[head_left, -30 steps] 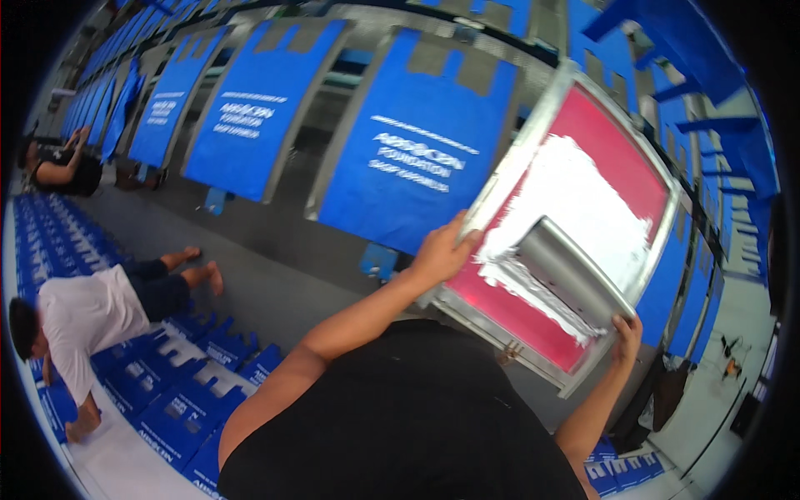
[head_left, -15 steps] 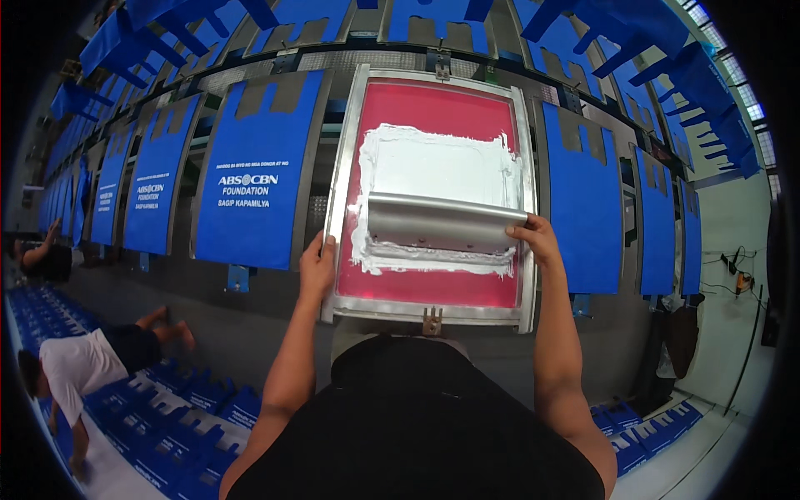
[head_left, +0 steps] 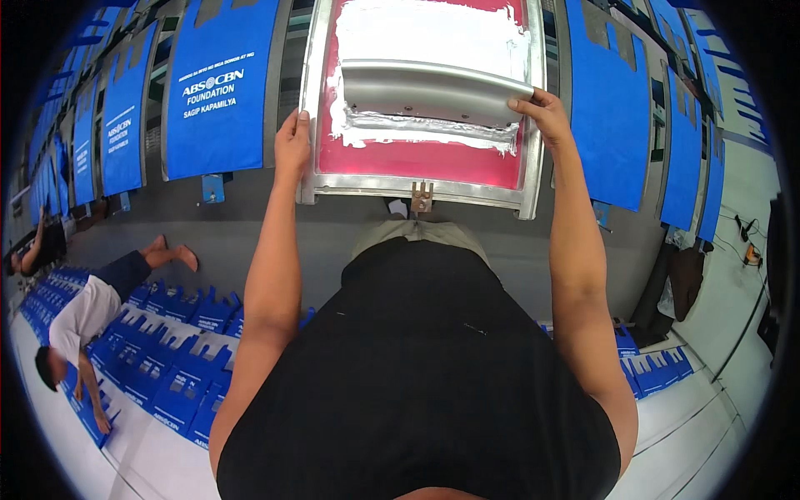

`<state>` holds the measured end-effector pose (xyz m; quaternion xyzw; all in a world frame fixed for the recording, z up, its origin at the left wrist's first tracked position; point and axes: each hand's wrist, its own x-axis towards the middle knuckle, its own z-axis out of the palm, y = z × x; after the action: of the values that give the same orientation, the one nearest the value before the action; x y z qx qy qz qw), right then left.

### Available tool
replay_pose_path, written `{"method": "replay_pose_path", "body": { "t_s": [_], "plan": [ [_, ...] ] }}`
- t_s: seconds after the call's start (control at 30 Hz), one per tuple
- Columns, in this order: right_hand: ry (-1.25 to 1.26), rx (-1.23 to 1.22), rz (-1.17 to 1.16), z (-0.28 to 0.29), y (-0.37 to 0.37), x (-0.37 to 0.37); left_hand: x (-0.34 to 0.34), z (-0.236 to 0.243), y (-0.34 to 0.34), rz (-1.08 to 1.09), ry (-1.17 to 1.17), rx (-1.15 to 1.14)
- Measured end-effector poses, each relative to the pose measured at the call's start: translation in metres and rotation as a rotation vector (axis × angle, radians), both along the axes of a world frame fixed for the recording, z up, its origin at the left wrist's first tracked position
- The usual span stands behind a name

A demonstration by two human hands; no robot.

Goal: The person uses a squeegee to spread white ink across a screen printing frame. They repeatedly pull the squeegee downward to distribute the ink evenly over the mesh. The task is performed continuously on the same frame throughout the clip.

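Observation:
A silk-screen printing frame (head_left: 533,158) with metal rails and a pink-red mesh lies in front of me at the upper middle. Thick white ink (head_left: 433,32) covers the mesh's middle, ragged at its borders. Across the ink rests a wide metal squeegee (head_left: 429,92), tilted, its lower edge in the ink. My left hand (head_left: 292,146) is closed on the frame's left rail, thumb on top and other fingers mostly hidden. My right hand (head_left: 546,121) is closed at the squeegee's right end, over the right rail, with the thumb on the squeegee's face.
Blue bags with white print (head_left: 215,92) lie on boards to the left; plain blue bags (head_left: 612,108) lie to the right. A metal hinge bracket (head_left: 422,197) sits at the frame's near edge. At lower left, a person (head_left: 87,312) bends over printed bags (head_left: 179,387) on the floor.
My view has tilted, so the frame and both hands sit higher in the picture. Both hands keep their grips, and the squeegee stays at about the same place on the mesh.

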<state>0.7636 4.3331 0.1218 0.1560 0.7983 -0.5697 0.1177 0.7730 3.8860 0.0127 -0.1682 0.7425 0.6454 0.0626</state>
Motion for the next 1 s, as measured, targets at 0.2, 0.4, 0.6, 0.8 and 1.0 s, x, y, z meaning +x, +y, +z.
{"method": "replay_pose_path", "body": {
  "t_s": [0.2, 0.4, 0.6, 0.8, 1.0],
  "plan": [
    [0.007, 0.031, 0.000, -0.007, -0.001, 0.000, -0.002, -0.031, -0.005, -0.089, 0.026, -0.304],
    [0.142, 0.943, 0.407, 0.051, -0.037, 0.046, 0.001, 0.094, 0.025, -0.359, 0.718, -0.546],
    [0.169, 0.918, 0.498, 0.063, -0.068, 0.052, -0.044, 0.121, 0.052, -0.920, 0.530, -0.790],
    [0.465, 1.068, 0.469, 0.070, -0.044, -0.071, -0.156, 0.110, 0.082, -0.599, 0.689, -0.807],
    [0.372, 1.259, 0.622, -0.015, -0.051, -0.057, -0.117, 0.039, 0.084, -0.693, 0.562, -0.903]
  ]
}}
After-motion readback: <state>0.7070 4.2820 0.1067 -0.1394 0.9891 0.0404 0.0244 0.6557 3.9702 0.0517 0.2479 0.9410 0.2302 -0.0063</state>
